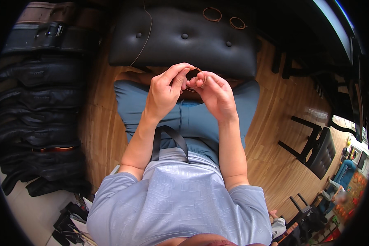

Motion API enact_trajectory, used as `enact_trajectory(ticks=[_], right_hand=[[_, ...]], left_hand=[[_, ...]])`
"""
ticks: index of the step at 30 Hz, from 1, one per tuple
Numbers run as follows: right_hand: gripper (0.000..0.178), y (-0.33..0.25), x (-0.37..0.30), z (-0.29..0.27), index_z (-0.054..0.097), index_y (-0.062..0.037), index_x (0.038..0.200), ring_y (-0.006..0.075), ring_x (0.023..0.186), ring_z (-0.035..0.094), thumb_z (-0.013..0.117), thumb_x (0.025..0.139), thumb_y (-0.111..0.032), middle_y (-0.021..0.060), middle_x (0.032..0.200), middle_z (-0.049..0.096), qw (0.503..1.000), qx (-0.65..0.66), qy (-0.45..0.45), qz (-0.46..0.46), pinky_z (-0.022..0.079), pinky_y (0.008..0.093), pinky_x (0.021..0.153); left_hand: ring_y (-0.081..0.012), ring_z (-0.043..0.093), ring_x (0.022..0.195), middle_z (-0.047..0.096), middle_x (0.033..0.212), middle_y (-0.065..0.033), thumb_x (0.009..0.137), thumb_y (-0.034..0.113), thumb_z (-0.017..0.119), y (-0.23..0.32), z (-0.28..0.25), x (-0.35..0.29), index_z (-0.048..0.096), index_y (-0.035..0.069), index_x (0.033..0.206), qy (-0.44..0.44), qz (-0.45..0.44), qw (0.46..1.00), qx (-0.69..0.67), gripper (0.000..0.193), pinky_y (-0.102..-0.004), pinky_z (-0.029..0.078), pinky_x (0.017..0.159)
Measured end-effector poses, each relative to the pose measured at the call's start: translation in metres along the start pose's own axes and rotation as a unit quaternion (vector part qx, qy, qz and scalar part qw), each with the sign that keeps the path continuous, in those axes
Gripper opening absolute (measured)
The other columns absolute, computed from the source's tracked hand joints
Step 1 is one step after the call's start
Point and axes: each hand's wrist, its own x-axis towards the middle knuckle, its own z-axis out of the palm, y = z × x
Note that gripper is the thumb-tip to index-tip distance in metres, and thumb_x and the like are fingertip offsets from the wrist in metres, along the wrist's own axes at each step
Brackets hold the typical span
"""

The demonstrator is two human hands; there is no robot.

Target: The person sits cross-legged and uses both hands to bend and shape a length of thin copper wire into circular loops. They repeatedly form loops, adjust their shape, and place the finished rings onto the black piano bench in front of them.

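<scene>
black padded bench (180,41) ahead, two wire coils (212,14) resting on top | left hand (165,92) and right hand (215,95) both up over the lap, fingers pinched on one thin coppery wire loop (197,76) between them

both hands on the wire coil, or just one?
Touching, both. The head view shows the left hand and right hand pinching the thin coppery wire coil between their fingertips, above the lap, in front of the black tufted bench.
</scene>
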Motion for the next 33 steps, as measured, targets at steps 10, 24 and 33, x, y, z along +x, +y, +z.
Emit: enact_trajectory(ticks=[10, 24, 33], right_hand=[[0.016, 0.009, 0.008, 0.010, 0.069, 0.0036, 0.110, 0.0127, 0.084, 0.068, 0.060, 0.100, -0.005, 0.0071, 0.100, 0.067, 0.880, -0.431, 0.131, -0.151, 0.056, 0.0252, 0.077], [0.011, 0.007, 0.007, 0.015, 0.069, 0.0028, 0.103, 0.0099, 0.072, 0.064, 0.066, 0.096, -0.005, 0.0048, 0.089, 0.067, 0.796, -0.541, 0.173, -0.209, 0.053, 0.0243, 0.062], [0.012, 0.004, 0.005, 0.014, 0.071, 0.0013, 0.103, 0.0095, 0.072, 0.066, 0.066, 0.097, -0.007, 0.0050, 0.089, 0.069, 0.862, -0.445, 0.178, -0.164, 0.056, 0.0223, 0.064]], left_hand=[[-0.0050, 0.052, 0.057, 0.060, 0.065, -0.0010, 0.104, 0.020, 0.058, -0.007, 0.000, -0.002, 0.069, 0.002, 0.110, -0.022, -0.069, 0.996, -0.048, 0.022, -0.0228, 0.040, 0.052], [-0.0094, 0.066, 0.077, 0.075, 0.092, -0.0061, 0.098, 0.008, 0.065, -0.011, 0.006, 0.000, 0.070, 0.000, 0.111, 0.047, 0.063, 0.994, 0.081, 0.016, -0.0235, 0.053, 0.069], [-0.0117, 0.064, 0.070, 0.072, 0.085, -0.0061, 0.098, 0.011, 0.066, -0.015, 0.006, 0.002, 0.071, 0.000, 0.109, 0.059, 0.083, 0.993, 0.065, 0.016, -0.0250, 0.052, 0.063]])
